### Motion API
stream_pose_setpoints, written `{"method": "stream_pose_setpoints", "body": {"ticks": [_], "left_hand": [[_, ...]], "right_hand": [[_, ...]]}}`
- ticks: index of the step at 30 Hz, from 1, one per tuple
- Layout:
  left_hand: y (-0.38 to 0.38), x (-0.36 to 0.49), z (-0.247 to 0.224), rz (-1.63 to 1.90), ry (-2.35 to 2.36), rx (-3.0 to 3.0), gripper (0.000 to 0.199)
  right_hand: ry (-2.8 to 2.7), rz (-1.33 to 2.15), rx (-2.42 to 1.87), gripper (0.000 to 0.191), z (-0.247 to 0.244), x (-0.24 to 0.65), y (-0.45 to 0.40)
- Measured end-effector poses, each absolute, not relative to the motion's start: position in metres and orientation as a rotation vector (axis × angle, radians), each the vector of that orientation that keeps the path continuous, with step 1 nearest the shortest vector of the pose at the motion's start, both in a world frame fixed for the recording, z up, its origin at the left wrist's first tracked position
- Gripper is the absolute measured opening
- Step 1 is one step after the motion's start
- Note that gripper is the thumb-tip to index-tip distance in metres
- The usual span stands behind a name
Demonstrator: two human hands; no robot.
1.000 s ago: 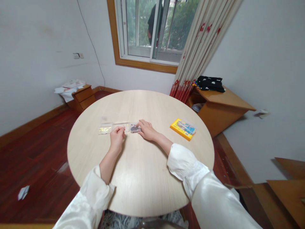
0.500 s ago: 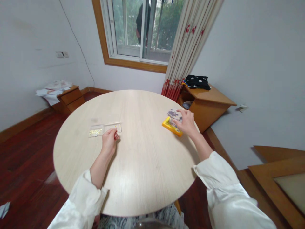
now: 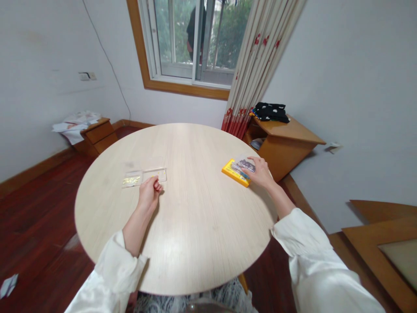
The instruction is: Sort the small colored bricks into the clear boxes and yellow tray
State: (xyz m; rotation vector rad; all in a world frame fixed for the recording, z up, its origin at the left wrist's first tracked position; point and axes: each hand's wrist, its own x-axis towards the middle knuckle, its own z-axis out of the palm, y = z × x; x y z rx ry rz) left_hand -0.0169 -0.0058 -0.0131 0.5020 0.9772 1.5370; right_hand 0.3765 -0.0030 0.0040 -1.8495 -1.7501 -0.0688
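Note:
My right hand (image 3: 260,171) grips a small clear plastic box (image 3: 243,165) with dark pieces inside, thumb and fingers at its right side. The box is over a yellow flat box (image 3: 235,177) on the right part of the round table (image 3: 192,226); whether it rests on it I cannot tell. My left hand (image 3: 150,191) is closed at the near edge of an open clear plastic case (image 3: 159,169). Gold-coloured bits (image 3: 131,180) lie in the case's left part. What the left fingers hold, if anything, is too small to make out.
A wooden cabinet (image 3: 289,143) with folded black cloth (image 3: 271,112) on top stands beyond the table's right edge. Papers (image 3: 76,124) lie on a low wooden unit (image 3: 99,134) at the left. A window (image 3: 195,43) and a curtain (image 3: 254,65) are behind.
My right hand has tipped the clear box with dark pieces from a steeper tilt to nearly flat over the yellow box. My left hand has stayed closed by the open case.

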Motion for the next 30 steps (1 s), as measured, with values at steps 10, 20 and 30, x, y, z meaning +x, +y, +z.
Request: {"method": "stream_pose_setpoints", "body": {"ticks": [10, 20, 30], "left_hand": [[-0.007, -0.016, -0.010, 1.524, 1.008, 0.503, 0.029], [-0.007, -0.015, -0.015, 1.457, 0.982, 0.528, 0.027], [-0.013, -0.008, -0.011, 1.347, 0.956, 0.543, 0.031]], "right_hand": [[-1.791, 0.069, -1.736, 0.057, -0.004, 0.382, -0.004], [-1.838, 0.124, -1.726, 0.059, -0.006, 0.383, -0.007], [-1.874, -0.011, -1.601, 0.079, 0.043, 0.319, -0.005]]}}
